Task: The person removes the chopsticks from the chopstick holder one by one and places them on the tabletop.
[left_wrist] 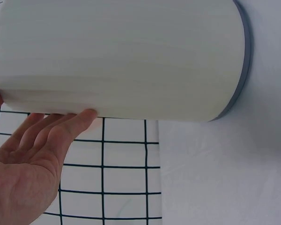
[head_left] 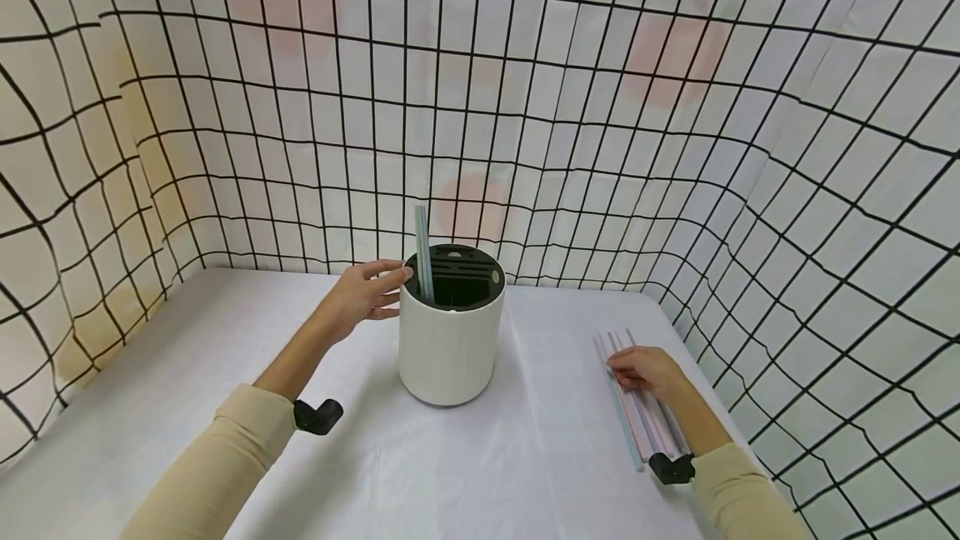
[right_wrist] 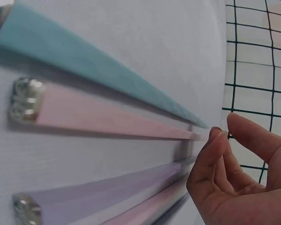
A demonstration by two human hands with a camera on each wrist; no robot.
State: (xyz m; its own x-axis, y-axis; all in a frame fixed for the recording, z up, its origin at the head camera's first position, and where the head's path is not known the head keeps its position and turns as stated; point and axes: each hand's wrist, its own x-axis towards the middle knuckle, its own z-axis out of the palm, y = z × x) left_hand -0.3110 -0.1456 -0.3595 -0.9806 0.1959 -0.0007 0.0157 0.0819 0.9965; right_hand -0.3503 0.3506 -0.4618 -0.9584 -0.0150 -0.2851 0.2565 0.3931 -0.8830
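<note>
A white cylindrical utensil holder with a black slotted top stands upright on the table. Bluish-green chopsticks poke up from its left side. My left hand touches the holder near its rim, fingers spread and mostly straight along the wall. At the right, my right hand hovers over a row of pastel chopsticks, its fingers loosely bent. In the right wrist view, a small gap shows between thumb and forefinger. Just beyond those fingertips lie the far ends of a blue chopstick and a pink chopstick.
The table has a white cover. Black wire mesh backed by pale cloth encloses its back and both sides. In the right wrist view, a lilac chopstick with an ornate silver-coloured end lies beside the pink one.
</note>
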